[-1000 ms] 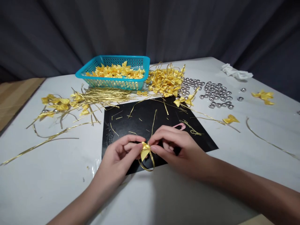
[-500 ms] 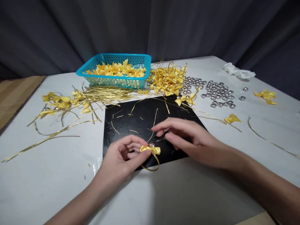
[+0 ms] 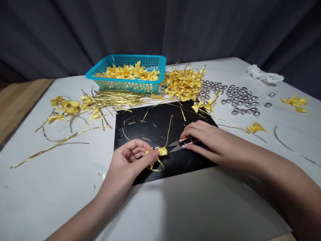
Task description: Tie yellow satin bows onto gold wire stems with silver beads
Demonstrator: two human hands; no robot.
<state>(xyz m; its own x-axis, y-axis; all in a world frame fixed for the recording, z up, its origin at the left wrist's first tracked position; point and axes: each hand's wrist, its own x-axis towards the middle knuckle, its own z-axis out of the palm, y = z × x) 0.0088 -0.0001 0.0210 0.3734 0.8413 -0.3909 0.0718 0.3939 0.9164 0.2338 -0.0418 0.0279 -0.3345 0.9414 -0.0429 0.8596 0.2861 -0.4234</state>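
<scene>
My left hand (image 3: pixel 130 160) pinches a small yellow ribbon bow (image 3: pixel 158 153) with a silver bead at its centre and a loop of gold wire hanging under it. It holds the bow just above the black mat (image 3: pixel 160 134). My right hand (image 3: pixel 205 139) is closed around pink-handled thread snips (image 3: pixel 180 144), whose open blades point left at the bow, a few centimetres short of it.
A turquoise basket (image 3: pixel 130 85) of yellow bows stands at the back. Beside it lie a heap of wired bows (image 3: pixel 184 83), silver beads (image 3: pixel 239 100), a bundle of gold wires (image 3: pixel 112 98), more bows at the left (image 3: pixel 62 105) and a white cloth (image 3: pixel 264 76).
My right hand let go of the bow, moved right over the mat and took up the snips. My left hand kept the bow and turned it flat.
</scene>
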